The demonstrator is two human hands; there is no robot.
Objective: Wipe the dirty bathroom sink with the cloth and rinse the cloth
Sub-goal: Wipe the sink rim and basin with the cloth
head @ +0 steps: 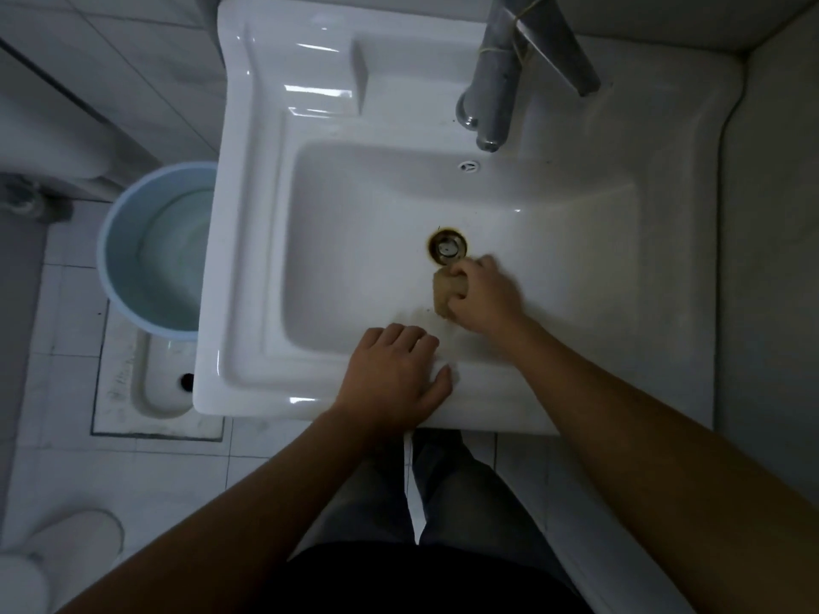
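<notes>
Dim, bluish, wide-angle warp, motion blur

The sink (pixel 248 259) is glossy white ceramic. The tap (pixel 496 82) is dull grey metal. The cloth (pixel 447 296) looks rough, brownish. The bucket (pixel 119 259) is smooth blue plastic.

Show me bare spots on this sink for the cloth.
Bare: the left ledge beside the basin; the basin floor left of the drain; the deck right of the faucet. Crowded: beside the drain, where the right hand grips the cloth, and the front rim under the left hand.
</notes>
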